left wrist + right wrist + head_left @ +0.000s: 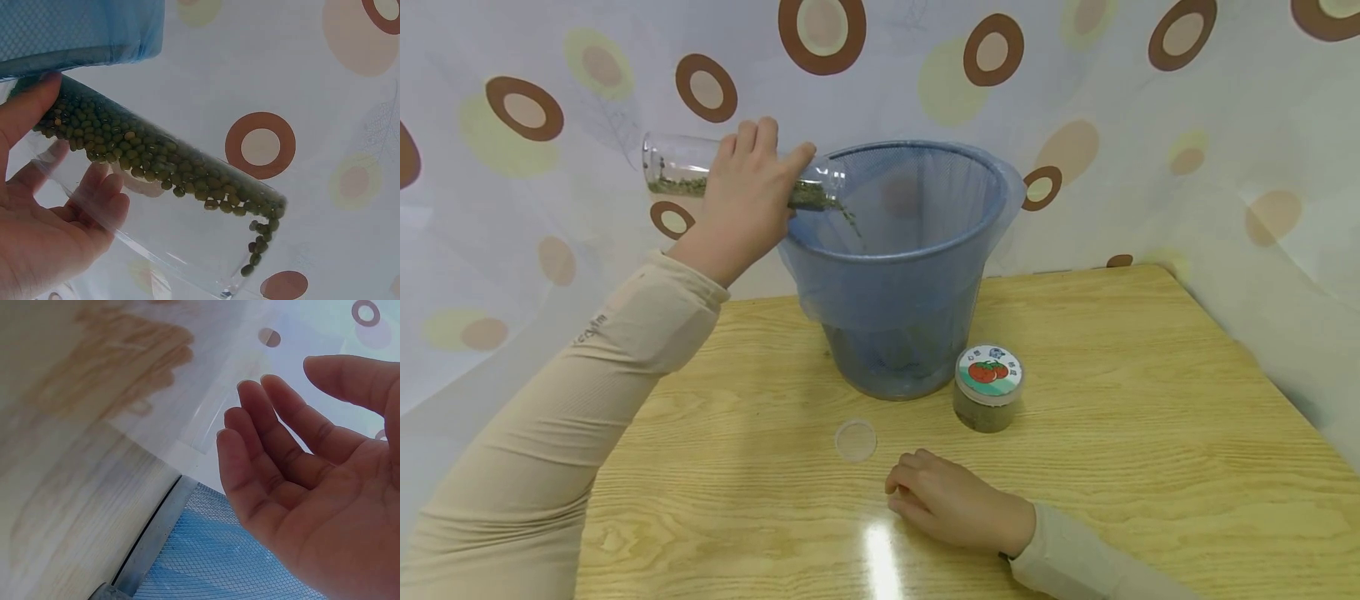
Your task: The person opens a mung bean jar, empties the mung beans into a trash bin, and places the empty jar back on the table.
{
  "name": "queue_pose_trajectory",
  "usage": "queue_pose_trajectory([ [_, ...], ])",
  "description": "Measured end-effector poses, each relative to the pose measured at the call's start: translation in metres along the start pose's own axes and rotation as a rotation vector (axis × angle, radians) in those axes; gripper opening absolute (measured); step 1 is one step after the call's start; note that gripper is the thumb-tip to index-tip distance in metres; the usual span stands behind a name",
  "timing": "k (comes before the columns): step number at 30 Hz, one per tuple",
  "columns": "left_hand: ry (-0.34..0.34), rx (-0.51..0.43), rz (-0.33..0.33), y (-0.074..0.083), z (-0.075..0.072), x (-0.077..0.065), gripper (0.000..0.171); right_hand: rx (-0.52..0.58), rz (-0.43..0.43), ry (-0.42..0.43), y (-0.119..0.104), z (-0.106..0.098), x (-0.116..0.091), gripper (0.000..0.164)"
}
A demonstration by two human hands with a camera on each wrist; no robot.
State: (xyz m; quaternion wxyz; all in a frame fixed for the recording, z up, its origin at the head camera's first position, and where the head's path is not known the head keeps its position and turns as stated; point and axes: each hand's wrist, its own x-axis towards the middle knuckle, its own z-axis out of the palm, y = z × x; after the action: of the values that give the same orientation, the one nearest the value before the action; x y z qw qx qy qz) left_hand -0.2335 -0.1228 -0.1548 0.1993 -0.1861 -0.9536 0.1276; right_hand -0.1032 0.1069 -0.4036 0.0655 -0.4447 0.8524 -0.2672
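My left hand [747, 196] grips a clear jar [681, 154] lying nearly level, its mouth over the rim of a blue mesh bin [887, 292] lined with a translucent blue bag. Green beans [144, 153], like mung beans, lie along the jar's lower side in the left wrist view. A few spill from the mouth into the bin. Near the table's front, my right hand [958, 504] holds nothing, its fingers loosely bent. A clear round lid [855, 440] lies just beyond its fingertips, apart from them.
A short, round tub [987, 408] with a tomato picture on its lid stands right of the bin's foot. The wood-grain table [1112, 400] reaches back to a wall covering [887, 100] with brown and yellow circles.
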Motion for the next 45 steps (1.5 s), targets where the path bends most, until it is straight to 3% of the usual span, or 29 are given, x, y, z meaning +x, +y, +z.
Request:
queue_pose_trajectory([
  [12,-0.026,0.007,-0.011,-0.0007,-0.0002,-0.0014,0.064,-0.009,-0.003,-0.001,-0.0003,0.001,0.0002,0.012],
  [30,-0.009,0.014,-0.012,-0.0001,-0.0019,-0.0005,0.062,0.015,0.036,-0.035,-0.002,0.0013,0.0003,0.014],
  [45,0.01,0.012,-0.003,-0.0022,-0.0021,0.0005,0.062,0.004,0.012,-0.027,-0.0017,0.0005,0.0018,0.015],
])
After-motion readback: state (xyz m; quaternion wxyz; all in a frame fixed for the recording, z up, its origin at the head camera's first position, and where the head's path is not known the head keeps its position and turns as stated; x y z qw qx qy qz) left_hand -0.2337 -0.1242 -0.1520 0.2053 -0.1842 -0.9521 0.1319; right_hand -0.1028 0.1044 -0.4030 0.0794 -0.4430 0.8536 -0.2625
